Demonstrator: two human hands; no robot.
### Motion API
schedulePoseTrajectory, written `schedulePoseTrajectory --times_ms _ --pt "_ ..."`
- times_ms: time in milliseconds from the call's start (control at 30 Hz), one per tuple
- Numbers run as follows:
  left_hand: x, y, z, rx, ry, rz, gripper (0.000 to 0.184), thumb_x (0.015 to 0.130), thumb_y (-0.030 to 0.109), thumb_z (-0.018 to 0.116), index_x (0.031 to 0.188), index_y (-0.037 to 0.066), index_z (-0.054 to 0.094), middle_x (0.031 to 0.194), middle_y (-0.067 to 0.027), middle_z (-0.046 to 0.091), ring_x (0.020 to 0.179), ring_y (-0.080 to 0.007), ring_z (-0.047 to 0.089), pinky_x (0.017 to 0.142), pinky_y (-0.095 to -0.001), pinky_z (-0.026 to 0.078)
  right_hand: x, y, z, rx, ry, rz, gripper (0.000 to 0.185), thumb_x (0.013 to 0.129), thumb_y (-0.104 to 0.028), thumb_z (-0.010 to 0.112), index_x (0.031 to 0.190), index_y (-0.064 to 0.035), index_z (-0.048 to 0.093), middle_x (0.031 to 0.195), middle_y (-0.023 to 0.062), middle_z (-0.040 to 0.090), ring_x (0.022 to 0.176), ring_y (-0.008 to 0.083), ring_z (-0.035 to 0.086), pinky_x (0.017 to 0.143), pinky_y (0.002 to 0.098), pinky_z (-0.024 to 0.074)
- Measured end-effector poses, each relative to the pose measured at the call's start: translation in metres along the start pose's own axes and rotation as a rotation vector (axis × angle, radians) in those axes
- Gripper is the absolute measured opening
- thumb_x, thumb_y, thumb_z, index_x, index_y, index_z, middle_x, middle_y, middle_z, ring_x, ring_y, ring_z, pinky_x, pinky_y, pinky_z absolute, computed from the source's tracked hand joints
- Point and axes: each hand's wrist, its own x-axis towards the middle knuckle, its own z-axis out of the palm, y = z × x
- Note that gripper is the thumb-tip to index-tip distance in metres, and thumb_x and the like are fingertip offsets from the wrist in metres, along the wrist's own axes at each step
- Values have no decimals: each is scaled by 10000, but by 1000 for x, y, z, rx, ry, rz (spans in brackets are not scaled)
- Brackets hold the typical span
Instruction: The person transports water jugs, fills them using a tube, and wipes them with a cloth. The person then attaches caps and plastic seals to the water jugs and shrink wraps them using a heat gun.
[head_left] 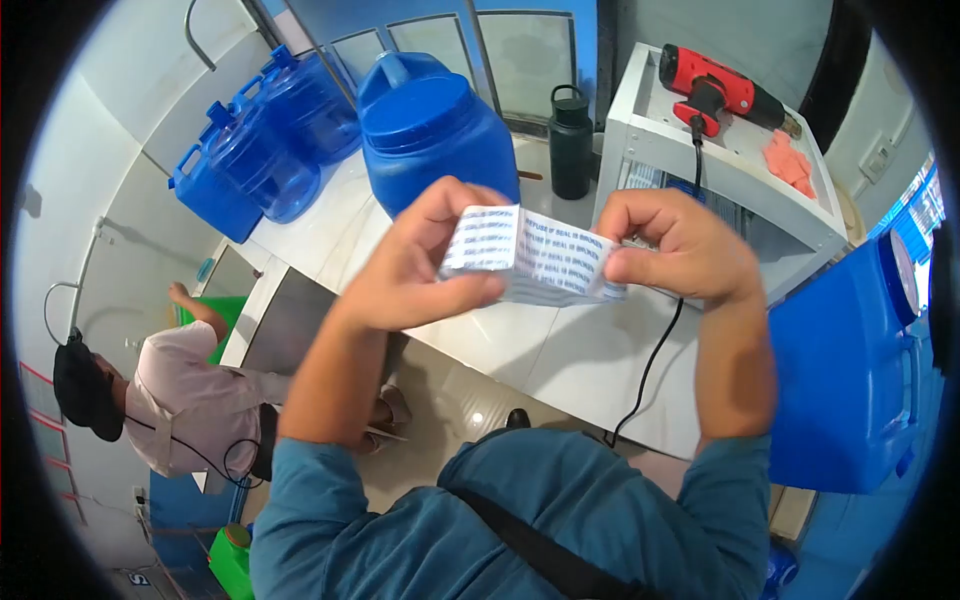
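Note:
Between my hands is a white shrink seal (pixel 560 255) printed in rows with "REFUSE IF SEAL IS BROKEN". Its left part is creased and bent toward me. My left hand (pixel 415 265) grips that end, thumb along the lower edge and fingers behind. My right hand (pixel 675 245) pinches the other end between thumb and fingertips. The seal is held in the air above the white counter (pixel 510 345). Just beyond my left hand stands a big blue water container (pixel 430 125) with a wide lid.
Several blue water jugs (pixel 265 150) stand at the back left. A dark green bottle (pixel 570 145) is by the wall. A red heat gun (pixel 720 85) lies on a white shelf (pixel 640 110), its black cord (pixel 655 365) trailing down. A blue container (pixel 840 380) stands right; a co-worker (pixel 190 390) is left.

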Motion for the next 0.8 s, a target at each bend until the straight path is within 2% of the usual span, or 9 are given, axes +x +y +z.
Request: schedulePoseTrajectory --times_ms 67,133,200,267,333,400,600,733,800 --pt "-7 34 -39 152 -206 -92 443 718 51 853 1058 26 571 1041 -58 612 975 -120 581 852 -273 460 21 -28 -18 -211 -96 -97 232 879 -227 740 902 -36 612 863 18 618 827 108 577 763 282 468" --pt "11 81 -65 715 -255 65 462 689 103 884 1046 17 604 969 -67 646 952 -167 622 838 -311 477 49 -60 -28 -710 -82 -276 243 928 -286 675 930 -45 647 873 46 658 831 142 610 770 289 473" --pt "37 103 -96 1298 -155 386 419 729 199 852 1032 12 632 985 -95 654 939 -235 636 824 -347 491 91 -74 -38 -829 30 -341 318 939 -382 648 939 -63 657 835 54 656 787 161 614 727 295 472" --pt "62 116 -118 1522 -104 364 409 786 285 784 1048 9 633 1024 -132 656 931 -297 628 831 -365 497 140 -74 -45 -960 179 -425 414 947 -444 627 944 -31 660 854 47 646 830 148 599 784 307 482" --pt "77 100 -142 1480 -9 273 395 864 349 694 1047 3 640 996 -120 672 915 -247 630 847 -350 493 196 -48 -60 -825 234 -361 521 968 -557 540 862 -61 657 770 46 645 734 160 602 671 315 460" --pt "87 84 -159 1131 -51 -212 400 903 382 658 1012 -3 652 924 -93 672 888 -181 612 835 -341 487 236 -9 -69 -757 242 -152 546 976 -556 524 986 -36 688 881 43 662 854 142 597 804 310 479" --pt "74 74 -155 1007 -196 -68 382 907 396 677 892 14 670 839 -62 652 829 -164 597 765 -316 474 220 3 -55 -609 82 -41 615 961 -624 497 948 -45 704 880 34 660 843 143 588 826 308 466" --pt "80 87 -147 1176 -283 -167 385 900 378 688 963 1 638 928 -48 620 899 -156 556 818 -318 451 196 -21 -46 -940 39 -193 415 882 -474 700 854 -60 683 858 48 614 908 203 576 860 332 449" --pt "85 87 -139 1054 -256 -163 349 897 345 697 969 4 672 975 -63 647 958 -174 582 882 -343 466 193 -18 -46 -845 1 -181 380 845 -442 738 890 -68 686 868 51 611 941 215 568 874 340 443"
